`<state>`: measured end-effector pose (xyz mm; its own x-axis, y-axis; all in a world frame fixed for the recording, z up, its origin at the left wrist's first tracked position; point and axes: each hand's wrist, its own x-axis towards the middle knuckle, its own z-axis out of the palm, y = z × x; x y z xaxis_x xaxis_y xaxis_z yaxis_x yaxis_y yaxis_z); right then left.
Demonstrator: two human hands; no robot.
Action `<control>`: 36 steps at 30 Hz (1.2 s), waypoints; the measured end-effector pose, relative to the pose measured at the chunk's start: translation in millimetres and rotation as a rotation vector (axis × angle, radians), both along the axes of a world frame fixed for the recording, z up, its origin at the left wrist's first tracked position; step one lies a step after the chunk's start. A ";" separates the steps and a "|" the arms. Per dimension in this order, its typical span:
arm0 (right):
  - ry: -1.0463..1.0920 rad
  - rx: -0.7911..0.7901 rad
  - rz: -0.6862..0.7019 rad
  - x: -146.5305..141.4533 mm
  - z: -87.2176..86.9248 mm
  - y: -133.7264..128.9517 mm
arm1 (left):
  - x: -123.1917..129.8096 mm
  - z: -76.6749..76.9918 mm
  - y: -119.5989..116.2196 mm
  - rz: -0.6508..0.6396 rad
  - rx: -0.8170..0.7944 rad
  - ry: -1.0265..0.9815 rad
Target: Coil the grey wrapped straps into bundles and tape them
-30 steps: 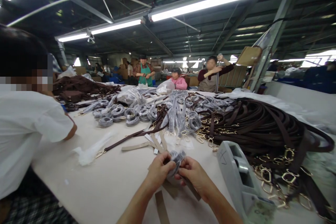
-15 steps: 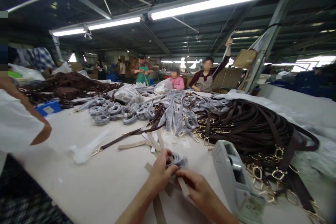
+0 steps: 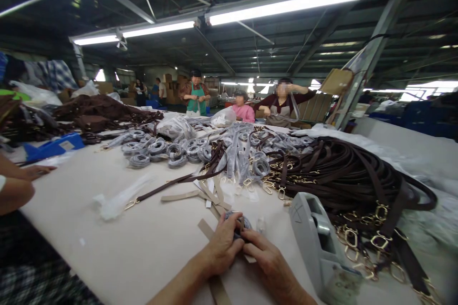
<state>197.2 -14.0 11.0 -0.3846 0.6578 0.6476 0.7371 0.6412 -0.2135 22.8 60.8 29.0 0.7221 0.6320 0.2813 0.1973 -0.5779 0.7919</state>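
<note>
We found the two hands working together at the near part of the table [image 3: 121, 252], meeting on one grey wrapped coil [image 3: 247, 222]. The left hand [image 3: 223, 245] was clasped about the coil's left side, in our judgement to stop the turns from springing loose. The right hand [image 3: 263, 251] was closed on a narrow strip [image 3: 242, 223] at the coil's near right side, seemingly to keep it snug against the windings. The fingers hid the exact grip, and we could not tell whether the strip passed fully around.

Loose tan strips [image 3: 181, 197] lay fanned just beyond the hands, and another strip [image 3: 219, 290] lay beneath the wrists; we judged both to be placed for short reach. A grey tape dispenser [image 3: 304, 228] stood just beside the right hand, a position that suited quick use without crossing the work.

Farther off, similar coils [image 3: 175, 151] sat grouped in plastic, apparently kept apart from the dark straps [image 3: 350, 167] heaped at right so that the two kinds did not mix. The straps' metal clasps [image 3: 379, 239] hung toward the near side, perhaps for easy pick-up. At far left, a co-worker's hand [image 3: 38, 171] rested near a blue dispenser [image 3: 59, 147], clear of our subject's hands.
</note>
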 end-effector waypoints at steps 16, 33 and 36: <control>0.251 -0.093 -0.027 6.9 1.5 2.9 | -1.8 15.4 -1.7 -0.040 0.478 0.390; 0.110 -0.344 0.025 6.4 23.4 -16.1 | 2.3 47.1 -1.2 0.080 0.130 0.414; 0.127 -0.326 0.012 6.7 20.1 -15.6 | 11.4 52.8 1.7 0.167 0.128 0.452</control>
